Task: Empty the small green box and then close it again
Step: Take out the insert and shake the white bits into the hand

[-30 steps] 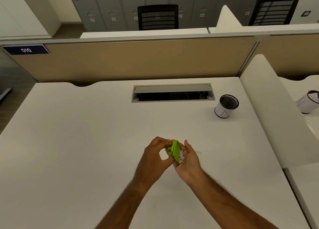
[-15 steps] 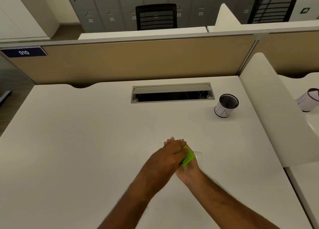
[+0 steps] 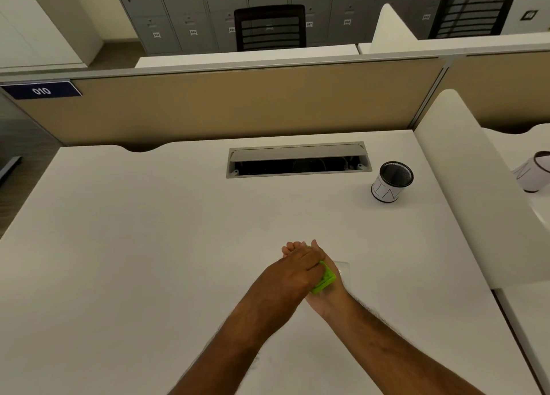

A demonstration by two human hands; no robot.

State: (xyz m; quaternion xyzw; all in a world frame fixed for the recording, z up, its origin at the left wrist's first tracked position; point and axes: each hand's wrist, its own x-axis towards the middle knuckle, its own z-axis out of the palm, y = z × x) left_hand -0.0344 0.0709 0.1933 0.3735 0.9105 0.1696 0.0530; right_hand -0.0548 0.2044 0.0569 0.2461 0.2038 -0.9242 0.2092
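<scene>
Head view, downward over desk (close)

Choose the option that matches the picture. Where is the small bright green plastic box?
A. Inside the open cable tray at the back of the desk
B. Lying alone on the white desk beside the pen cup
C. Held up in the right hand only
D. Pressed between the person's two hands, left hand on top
D: the small bright green plastic box shows between the left hand above and the right hand's palm beneath.

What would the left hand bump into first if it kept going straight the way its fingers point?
Probably nothing soon. The left hand, pressed over the green box on the right hand, points up the bare desk. The open cable slot lies roughly in that line, though depth is unclear.
</scene>
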